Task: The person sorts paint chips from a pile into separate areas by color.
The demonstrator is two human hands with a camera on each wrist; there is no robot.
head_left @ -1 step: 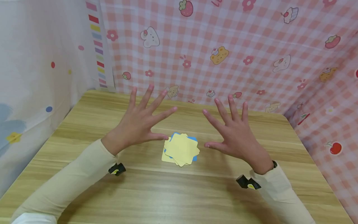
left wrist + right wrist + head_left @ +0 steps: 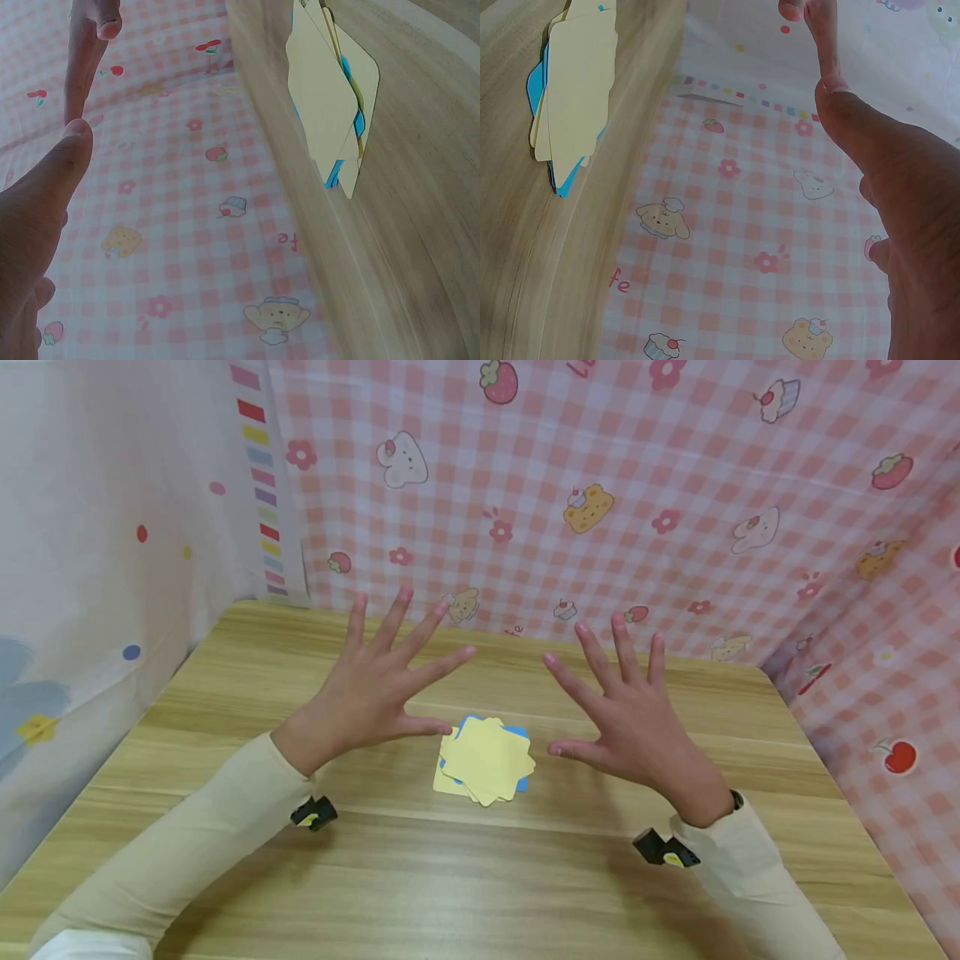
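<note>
In the head view, a small loose pile of yellow and blue cards (image 2: 487, 760) lies on the wooden table, its cards turned at different angles with a yellow one on top. My left hand (image 2: 363, 693) is held above the table to the pile's left, fingers straight and spread, its thumb tip by the pile's upper-left corner. Opposite it, my right hand (image 2: 637, 722) is spread the same way, its thumb a short gap from the pile. Neither hand holds anything. Both wrist views show the cards (image 2: 322, 97) beyond the thumb, again at the right wrist's upper left (image 2: 577, 90).
The wooden table (image 2: 450, 893) reaches back to a pink checked cloth (image 2: 525, 460) with cartoon prints. White cloth (image 2: 90, 527) hangs on the left, and more checked cloth (image 2: 862, 643) on the right. A small black device (image 2: 313, 812) sits at the left wrist, another (image 2: 666, 849) at the right.
</note>
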